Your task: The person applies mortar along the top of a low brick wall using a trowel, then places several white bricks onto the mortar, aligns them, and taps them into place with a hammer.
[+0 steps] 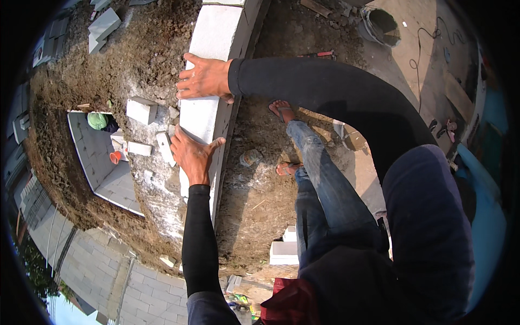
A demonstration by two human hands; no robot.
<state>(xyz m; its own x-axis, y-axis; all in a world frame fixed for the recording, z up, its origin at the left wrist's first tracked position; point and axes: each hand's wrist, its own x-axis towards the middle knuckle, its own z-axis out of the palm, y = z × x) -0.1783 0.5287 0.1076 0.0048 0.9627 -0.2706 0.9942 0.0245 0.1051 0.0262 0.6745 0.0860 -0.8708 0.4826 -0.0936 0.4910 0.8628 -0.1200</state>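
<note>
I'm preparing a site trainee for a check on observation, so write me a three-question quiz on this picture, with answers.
1. True or false: the person's bare left hand and bare right hand both touch the long, white block wall.

2. Multiple choice: what colour is the rounded head covering in the rectangular, grey-block-lined pit?
A) red
B) green
C) yellow

3. Short answer: on which side of the white wall, as pictured, are the person's sandalled feet?

Key:
1. True; the right hand is higher in the picture.
2. B
3. The right side.
</note>
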